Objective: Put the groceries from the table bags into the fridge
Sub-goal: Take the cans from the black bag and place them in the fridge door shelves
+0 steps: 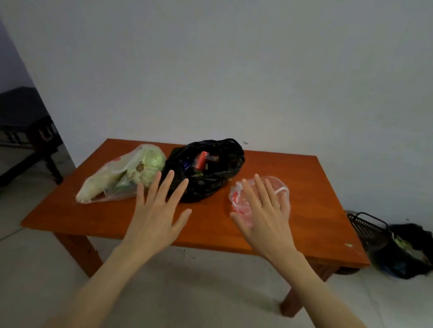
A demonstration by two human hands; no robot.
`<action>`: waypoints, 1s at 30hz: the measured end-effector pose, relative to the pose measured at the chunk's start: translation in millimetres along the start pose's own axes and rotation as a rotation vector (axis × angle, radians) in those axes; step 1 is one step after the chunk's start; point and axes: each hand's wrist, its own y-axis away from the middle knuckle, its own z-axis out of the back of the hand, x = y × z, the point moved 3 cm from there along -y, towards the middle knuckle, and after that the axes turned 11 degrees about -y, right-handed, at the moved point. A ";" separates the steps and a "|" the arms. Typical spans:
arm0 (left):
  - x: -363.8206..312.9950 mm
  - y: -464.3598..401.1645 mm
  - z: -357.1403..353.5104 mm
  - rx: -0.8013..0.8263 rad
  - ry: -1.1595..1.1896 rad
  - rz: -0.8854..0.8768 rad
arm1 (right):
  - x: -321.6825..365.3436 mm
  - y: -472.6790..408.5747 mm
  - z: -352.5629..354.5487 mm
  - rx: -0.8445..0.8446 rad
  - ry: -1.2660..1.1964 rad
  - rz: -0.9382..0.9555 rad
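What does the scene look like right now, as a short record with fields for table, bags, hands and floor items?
table: orange wooden table, against the wall
bags: clear bag with cabbage at left; black bag with cans in the middle; small clear bag with red contents at right
left hand: open, fingers spread, holding nothing
right hand: open, in front of the small bag
floor: black basket right of table

A plain home room: bare pale wall, tiled floor, a low wooden table carrying grocery bags, dark bench at the left.
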 end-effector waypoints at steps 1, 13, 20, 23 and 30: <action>3.7 -12.3 -5.2 0.012 0.000 0.010 | -3.0 -15.0 -4.8 0.003 -0.009 0.001; 32.9 -129.9 -96.7 0.146 0.105 -0.011 | -52.0 -144.3 -85.1 0.093 -0.077 -0.017; 56.3 -235.0 -159.9 0.167 0.091 -0.134 | -72.1 -251.9 -136.7 0.078 -0.098 -0.043; 59.1 -265.1 -189.2 0.220 0.102 -0.203 | -72.6 -291.8 -160.2 0.094 -0.074 -0.044; 61.7 -323.1 -236.1 0.315 0.117 -0.264 | -94.1 -351.6 -200.3 0.068 0.050 0.138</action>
